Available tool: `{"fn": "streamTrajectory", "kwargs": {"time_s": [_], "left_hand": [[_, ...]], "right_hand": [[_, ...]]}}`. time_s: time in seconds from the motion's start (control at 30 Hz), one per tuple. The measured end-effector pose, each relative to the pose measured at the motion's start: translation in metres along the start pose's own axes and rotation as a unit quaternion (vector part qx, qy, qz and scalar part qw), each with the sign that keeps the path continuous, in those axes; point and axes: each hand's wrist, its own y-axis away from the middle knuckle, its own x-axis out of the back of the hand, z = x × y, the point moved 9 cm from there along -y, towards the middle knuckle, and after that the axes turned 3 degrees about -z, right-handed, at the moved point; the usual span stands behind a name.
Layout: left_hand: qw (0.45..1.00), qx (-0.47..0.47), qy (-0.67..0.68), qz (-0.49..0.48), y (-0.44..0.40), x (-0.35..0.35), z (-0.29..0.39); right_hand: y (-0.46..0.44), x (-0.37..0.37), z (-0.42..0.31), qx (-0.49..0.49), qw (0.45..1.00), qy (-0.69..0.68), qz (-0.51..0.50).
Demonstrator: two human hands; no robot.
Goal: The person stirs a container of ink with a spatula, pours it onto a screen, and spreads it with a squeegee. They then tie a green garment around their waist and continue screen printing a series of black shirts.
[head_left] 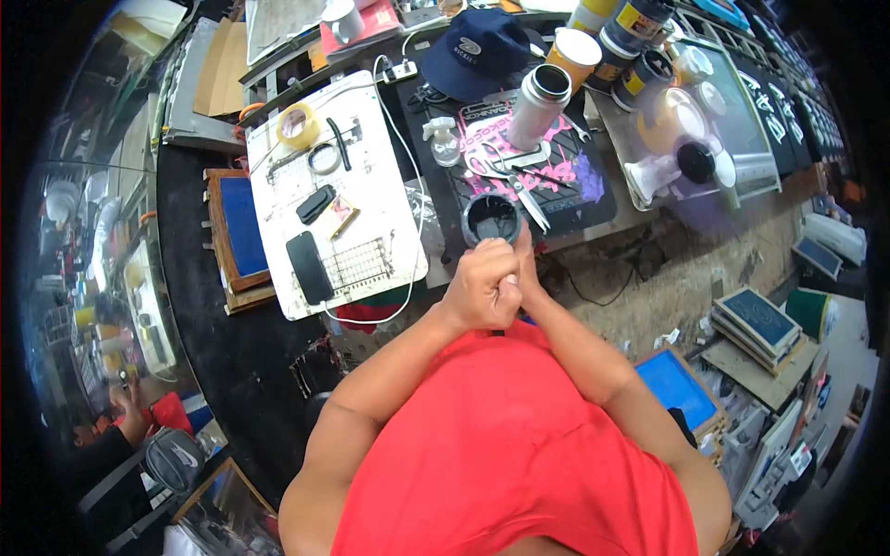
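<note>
In front of my chest, a small round tub (466,222) holds dark, ink-like paste with a greyish patch on its surface. My left hand (482,283) is closed in a fist at the tub's near side. What it grips is hidden, though a small dark tip (498,333) shows below the fist. My right hand (526,264) is against the tub's near right side, partly covered by the left; its fingers appear wrapped round the tub. Just beyond the tub lie scissors (531,206) with open-looking handles, and a tall white bottle (535,116) with a dark open mouth.
A white board (371,195) at left carries a phone (310,267), tape rolls (298,126) and a white cable. Behind are a spray bottle (443,141), a navy cap (476,54) and several ink jars (640,23). Framed screens (681,385) stand at lower right. Another person's hand (130,408) shows far left.
</note>
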Motion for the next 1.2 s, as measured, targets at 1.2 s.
{"fn": "streamTrajectory", "kwargs": {"time_s": [1.2], "left_hand": [[0.988, -0.028, 0.072, 0.132, -0.01, 0.047, 0.07]], "right_hand": [[-0.008, 0.014, -0.05, -0.017, 0.992, 0.123, -0.031]]}}
